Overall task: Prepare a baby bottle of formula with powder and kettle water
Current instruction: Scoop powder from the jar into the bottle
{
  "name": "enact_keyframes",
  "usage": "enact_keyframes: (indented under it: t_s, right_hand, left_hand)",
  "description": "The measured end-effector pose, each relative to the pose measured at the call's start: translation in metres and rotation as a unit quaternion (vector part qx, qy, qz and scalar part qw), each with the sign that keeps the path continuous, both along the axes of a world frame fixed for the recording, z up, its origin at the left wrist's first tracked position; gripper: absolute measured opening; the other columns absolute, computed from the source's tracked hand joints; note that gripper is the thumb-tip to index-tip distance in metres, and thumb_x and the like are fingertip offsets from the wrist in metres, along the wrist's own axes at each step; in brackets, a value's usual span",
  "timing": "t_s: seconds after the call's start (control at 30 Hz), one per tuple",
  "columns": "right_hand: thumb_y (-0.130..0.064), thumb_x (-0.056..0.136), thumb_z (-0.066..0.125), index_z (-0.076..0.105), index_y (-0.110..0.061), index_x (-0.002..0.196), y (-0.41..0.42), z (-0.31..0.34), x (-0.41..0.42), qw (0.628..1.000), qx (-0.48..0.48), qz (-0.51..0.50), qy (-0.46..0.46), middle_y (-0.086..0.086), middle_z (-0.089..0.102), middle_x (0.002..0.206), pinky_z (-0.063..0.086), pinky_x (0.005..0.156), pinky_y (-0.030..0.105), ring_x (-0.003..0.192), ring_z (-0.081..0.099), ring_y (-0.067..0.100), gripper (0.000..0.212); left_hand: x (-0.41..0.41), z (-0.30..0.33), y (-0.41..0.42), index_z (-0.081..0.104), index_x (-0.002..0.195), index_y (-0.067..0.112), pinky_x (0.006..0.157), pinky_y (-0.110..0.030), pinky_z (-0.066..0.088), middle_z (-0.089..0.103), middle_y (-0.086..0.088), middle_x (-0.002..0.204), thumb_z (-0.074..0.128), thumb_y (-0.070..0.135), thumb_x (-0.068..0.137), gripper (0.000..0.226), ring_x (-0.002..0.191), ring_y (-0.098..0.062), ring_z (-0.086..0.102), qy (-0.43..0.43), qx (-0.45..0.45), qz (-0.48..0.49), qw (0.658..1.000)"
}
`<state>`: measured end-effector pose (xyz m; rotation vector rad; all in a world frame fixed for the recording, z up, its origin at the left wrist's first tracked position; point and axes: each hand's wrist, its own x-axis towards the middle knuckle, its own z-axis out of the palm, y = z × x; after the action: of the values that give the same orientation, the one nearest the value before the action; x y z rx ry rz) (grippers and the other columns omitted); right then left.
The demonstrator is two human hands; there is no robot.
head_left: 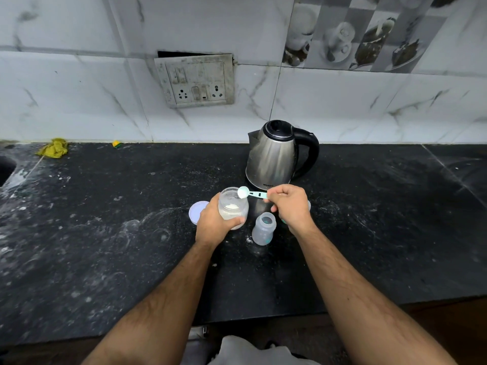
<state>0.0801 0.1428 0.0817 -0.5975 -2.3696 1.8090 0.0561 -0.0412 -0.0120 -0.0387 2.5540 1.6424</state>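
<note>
My left hand (212,222) grips a clear open jar (233,205) with white formula powder in its bottom, standing on the black counter. My right hand (289,204) pinches the handle of a teal scoop (250,193); the scoop's bowl hovers over the jar's right rim. An open, uncapped translucent baby bottle (264,228) stands just right of the jar, below my right hand. The steel kettle (276,154) with a black handle stands behind both. The jar's round lid (197,212) lies flat to the left of my left hand.
The black stone counter (105,233) carries dusty white smears. A yellow cloth (53,148) and a small yellow piece (116,144) lie by the back wall at left. A sink edge (5,169) shows at far left. A socket panel (196,81) is on the tiled wall.
</note>
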Motion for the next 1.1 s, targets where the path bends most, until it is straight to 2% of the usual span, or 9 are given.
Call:
enact_keyframes:
  t_s: [0.1,0.17,0.27,0.37,0.5,0.6,0.87,0.97,1.1]
  right_hand:
    - [0.001,0.089,0.06,0.068,0.004,0.085,0.008,0.003,0.008,1.0,-0.021,0.001,0.0,0.015,0.07,0.075,0.033,0.036,0.013,0.037,0.049,0.004,0.009]
    - [0.0,0.091,0.059,0.067,0.002,0.087,0.014,0.001,0.013,1.0,-0.027,0.0,-0.008,0.012,0.072,0.076,0.035,0.036,0.012,0.037,0.051,0.004,0.01]
    - [-0.003,0.091,0.057,0.066,-0.006,0.083,0.024,-0.004,0.022,1.0,-0.022,-0.011,-0.009,0.009,0.075,0.078,0.038,0.041,0.015,0.042,0.055,0.009,0.012]
    - [-0.003,0.09,0.055,0.065,-0.007,0.085,0.032,-0.006,0.031,0.999,-0.023,-0.019,-0.012,0.009,0.075,0.078,0.038,0.042,0.016,0.047,0.054,0.013,0.012]
    - [-0.002,0.091,0.055,0.065,-0.003,0.087,0.043,-0.013,0.041,1.0,-0.003,-0.016,0.002,0.009,0.071,0.075,0.042,0.046,0.017,0.047,0.053,0.012,0.01]
    - [-0.002,0.092,0.057,0.064,-0.007,0.08,0.05,-0.023,0.046,1.0,0.014,-0.007,0.014,0.008,0.069,0.072,0.049,0.055,0.024,0.047,0.056,0.012,0.015]
    - [-0.006,0.093,0.06,0.064,-0.02,0.076,0.053,-0.033,0.056,0.997,0.072,0.011,0.029,0.002,0.07,0.07,0.05,0.058,0.023,0.048,0.058,0.007,0.022]
    - [-0.005,0.091,0.062,0.065,-0.022,0.076,0.052,-0.033,0.056,0.994,0.105,0.017,0.034,0.004,0.07,0.074,0.049,0.056,0.017,0.052,0.061,0.006,0.023]
    - [-0.01,0.089,0.066,0.069,-0.02,0.081,0.051,-0.036,0.057,0.985,0.164,0.034,0.049,-0.002,0.068,0.07,0.059,0.068,0.038,0.059,0.067,0.012,0.013]
  left_hand:
    - [0.0,-0.007,-0.003,0.025,0.154,0.027,0.107,-0.039,0.045,0.061,0.011,0.133,0.086,0.055,0.045,0.128,0.125,-0.011,0.055,-0.011,-0.012,-0.008,1.0]
    - [0.005,-0.008,-0.005,0.01,0.157,0.023,0.113,-0.036,0.039,0.052,0.009,0.143,0.088,0.054,0.046,0.14,0.134,-0.009,0.046,-0.025,-0.014,0.003,1.0]
    - [0.025,-0.001,-0.006,0.025,0.155,0.016,0.109,-0.027,0.033,0.042,0.01,0.147,0.091,0.041,0.063,0.117,0.135,-0.007,0.04,-0.004,-0.031,0.054,0.998]
    - [0.054,0.0,-0.003,0.054,0.132,0.015,0.096,-0.032,0.047,0.055,0.01,0.121,0.085,0.042,0.073,0.072,0.116,-0.016,0.056,0.071,-0.061,0.122,0.988]
    - [0.073,-0.008,0.012,0.067,0.108,0.022,0.082,-0.032,0.054,0.063,0.016,0.094,0.082,0.037,0.077,0.038,0.087,-0.004,0.06,0.076,-0.058,0.06,0.994]
    - [0.071,-0.01,0.026,0.067,0.115,0.021,0.087,-0.033,0.055,0.066,0.014,0.103,0.084,0.033,0.075,0.045,0.091,-0.002,0.061,0.054,-0.044,-0.006,0.998]
    - [0.05,-0.002,0.057,0.051,0.141,0.021,0.097,-0.032,0.051,0.059,0.017,0.127,0.089,0.029,0.068,0.083,0.11,-0.005,0.059,0.027,-0.018,-0.057,0.998]
    - [0.045,0.0,0.062,0.051,0.141,0.019,0.099,-0.03,0.049,0.06,0.012,0.131,0.089,0.027,0.067,0.084,0.112,-0.006,0.06,0.028,-0.015,-0.061,0.998]
    - [0.042,-0.001,0.065,0.061,0.129,0.022,0.098,-0.034,0.051,0.068,0.011,0.12,0.087,0.026,0.069,0.066,0.108,-0.006,0.062,0.037,-0.023,-0.061,0.997]
